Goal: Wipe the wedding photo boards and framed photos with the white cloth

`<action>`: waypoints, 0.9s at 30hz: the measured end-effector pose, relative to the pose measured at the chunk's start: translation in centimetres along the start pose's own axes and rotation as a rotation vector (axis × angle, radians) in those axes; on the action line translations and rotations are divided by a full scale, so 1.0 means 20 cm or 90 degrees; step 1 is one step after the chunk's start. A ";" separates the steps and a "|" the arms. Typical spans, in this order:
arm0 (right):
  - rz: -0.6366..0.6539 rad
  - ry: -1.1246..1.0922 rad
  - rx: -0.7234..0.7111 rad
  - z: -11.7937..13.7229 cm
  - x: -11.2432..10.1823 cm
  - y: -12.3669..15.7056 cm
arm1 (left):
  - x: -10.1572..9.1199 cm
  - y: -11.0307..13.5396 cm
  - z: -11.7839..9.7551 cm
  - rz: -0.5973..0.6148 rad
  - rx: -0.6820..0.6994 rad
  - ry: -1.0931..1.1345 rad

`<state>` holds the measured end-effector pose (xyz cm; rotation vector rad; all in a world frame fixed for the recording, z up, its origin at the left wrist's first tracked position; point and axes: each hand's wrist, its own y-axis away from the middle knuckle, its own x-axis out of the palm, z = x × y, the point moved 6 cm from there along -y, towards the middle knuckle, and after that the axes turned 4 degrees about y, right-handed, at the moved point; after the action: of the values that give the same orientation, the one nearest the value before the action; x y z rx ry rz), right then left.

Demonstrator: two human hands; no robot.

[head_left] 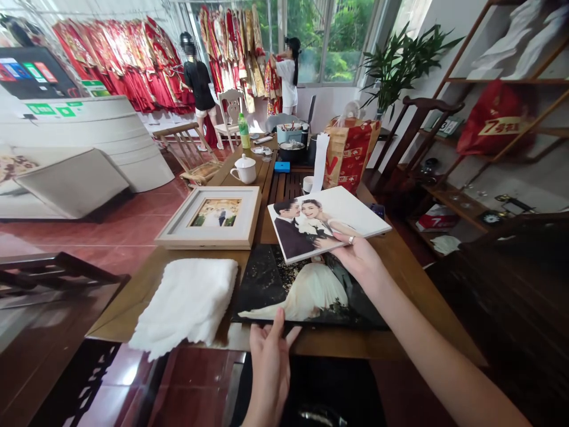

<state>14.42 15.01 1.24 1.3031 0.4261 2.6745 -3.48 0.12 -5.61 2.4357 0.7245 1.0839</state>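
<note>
My right hand point(358, 256) grips the near right edge of a white wedding photo panel point(351, 209), which is tilted and raised over the table. Under it lies a dark wedding photo panel point(311, 290) with a long white dress on it; the raised panel hides its upper part. My left hand point(272, 350) pinches the dark panel's near edge, thumb on top and fingers below. To the left a folded white cloth point(189, 296) hangs slightly over the table edge. Behind the cloth lies a pale wooden picture frame point(213, 240) with a small wedding photo inside.
Farther along the wooden table point(438, 314) are a lidded white teapot point(244, 170), a green bottle point(244, 130), a dark pot point(291, 152) and a red-brown paper bag point(351, 154). Chairs stand on both sides. Two people are by the clothes racks at the back.
</note>
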 end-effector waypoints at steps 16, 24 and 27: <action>-0.044 0.004 -0.006 -0.20 -0.05 -0.38 | -0.08 0.07 0.04 0.022 -0.057 -0.034; -0.036 0.010 -0.017 -0.31 -0.08 -0.46 | -0.16 0.06 -0.03 0.120 -0.132 -0.130; -0.038 0.012 -0.024 -0.30 -0.07 -0.47 | -0.17 0.05 -0.04 0.142 -0.176 -0.186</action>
<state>10.50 22.45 -6.33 1.2365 0.4090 2.6348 -5.66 -2.57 -6.45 2.3968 0.1998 0.8124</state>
